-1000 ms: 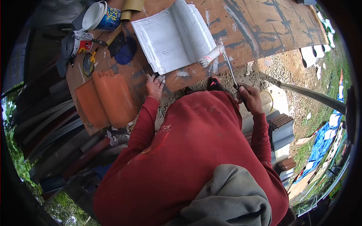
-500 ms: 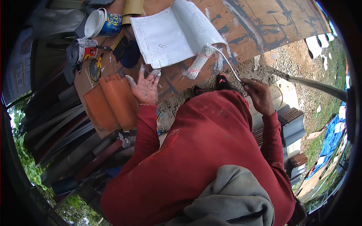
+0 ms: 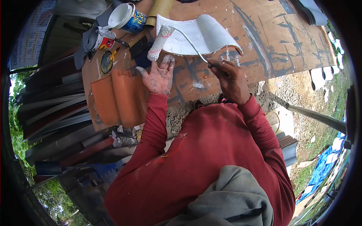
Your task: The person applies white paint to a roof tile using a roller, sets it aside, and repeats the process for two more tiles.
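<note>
So the right hand (image 3: pixel 232 81) is curled snug around the dark grip of a paint roller (image 3: pixel 160 42), and my guess is that holding it at the tail end lets the long bent wire do the reaching. The sleeve sits over the left end of the white-coated tile (image 3: pixel 200 34), which lies set back from the near edge of the bench (image 3: pixel 222 11). The left hand (image 3: pixel 158 77) is wide open, palm up, fingertips at the tile's near left corner. Probably turned that way to keep fingers off the coated face, though I can't tell if they're taking any weight.

Orange terracotta tile (image 3: pixel 120 98) is parked by the bench's near left corner, bare, with a fat rounded ridge. Paint bucket (image 3: pixel 137 22) and a smaller tub (image 3: pixel 103 39) are further back on the left side, handy for the left arm I'd say.

Texture-wise: roller nap is shaggy with pinkish flecks, white tile is a smooth wavy sheet with brownish underside showing, bench is brown board streaked grey.
</note>
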Demonstrator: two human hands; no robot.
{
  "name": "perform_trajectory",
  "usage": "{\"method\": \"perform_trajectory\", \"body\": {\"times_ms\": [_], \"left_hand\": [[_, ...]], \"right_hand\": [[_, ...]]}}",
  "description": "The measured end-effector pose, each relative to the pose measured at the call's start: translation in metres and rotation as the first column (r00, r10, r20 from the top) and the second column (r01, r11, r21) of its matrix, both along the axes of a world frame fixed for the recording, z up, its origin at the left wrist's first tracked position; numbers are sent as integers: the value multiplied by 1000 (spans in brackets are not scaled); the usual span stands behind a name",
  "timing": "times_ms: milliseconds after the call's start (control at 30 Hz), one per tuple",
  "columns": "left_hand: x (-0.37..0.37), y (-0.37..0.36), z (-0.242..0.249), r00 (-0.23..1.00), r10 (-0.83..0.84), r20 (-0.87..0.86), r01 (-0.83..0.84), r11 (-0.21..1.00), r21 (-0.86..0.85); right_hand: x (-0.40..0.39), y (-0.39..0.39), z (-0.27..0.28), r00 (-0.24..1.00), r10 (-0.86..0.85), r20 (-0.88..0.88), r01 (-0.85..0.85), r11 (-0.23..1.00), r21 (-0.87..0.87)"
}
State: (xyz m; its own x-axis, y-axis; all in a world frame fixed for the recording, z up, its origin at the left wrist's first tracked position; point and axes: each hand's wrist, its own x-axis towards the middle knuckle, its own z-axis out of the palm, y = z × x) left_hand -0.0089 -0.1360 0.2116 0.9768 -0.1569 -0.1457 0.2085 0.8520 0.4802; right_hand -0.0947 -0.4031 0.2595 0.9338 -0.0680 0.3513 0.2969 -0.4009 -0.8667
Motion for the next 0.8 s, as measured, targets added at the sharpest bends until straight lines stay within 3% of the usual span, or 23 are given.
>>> {"method": "perform_trajectory", "body": {"times_ms": [33,100,233,300,333,433,567,667,733,767,800], "left_hand": [[2,2,-7,1000,2,1,-2,1000,-6],[6,2,-11,993,-81,87,103,953,-285],[8,-1,-12,990,-87,112,108,973,-203],[15,8,-23,942,-205,267,256,951,-175],[12,-1,-8,984,-105,147,109,994,-19],[21,1,-8,988,-86,127,102,987,-125],[25,0,-7,980,-118,159,131,989,-73],[33,6,-19,959,-179,222,210,970,-123],[36,5,-19,877,-287,385,403,876,-264],[34,4,-17,876,-289,386,404,877,-260],[31,-1,-8,950,-200,241,262,928,-263]], "right_hand": [[2,-1,-3,1000,2,1,-2,1000,-6],[6,-3,-9,1000,5,-7,-5,999,-51],[-2,-29,-16,998,-34,-51,29,995,-93],[-9,-53,-20,998,-42,-51,34,989,-143],[-13,-67,-21,998,-56,1,55,971,-233],[-26,-105,-24,993,-104,-45,85,947,-310],[-26,-115,-18,986,-101,-129,62,959,-277],[0,-90,-8,996,-17,-88,-5,970,-242],[19,-71,2,998,55,-2,-54,973,-225],[28,-67,4,998,55,1,-53,974,-222],[36,-63,7,993,91,73,-73,973,-218]]}}
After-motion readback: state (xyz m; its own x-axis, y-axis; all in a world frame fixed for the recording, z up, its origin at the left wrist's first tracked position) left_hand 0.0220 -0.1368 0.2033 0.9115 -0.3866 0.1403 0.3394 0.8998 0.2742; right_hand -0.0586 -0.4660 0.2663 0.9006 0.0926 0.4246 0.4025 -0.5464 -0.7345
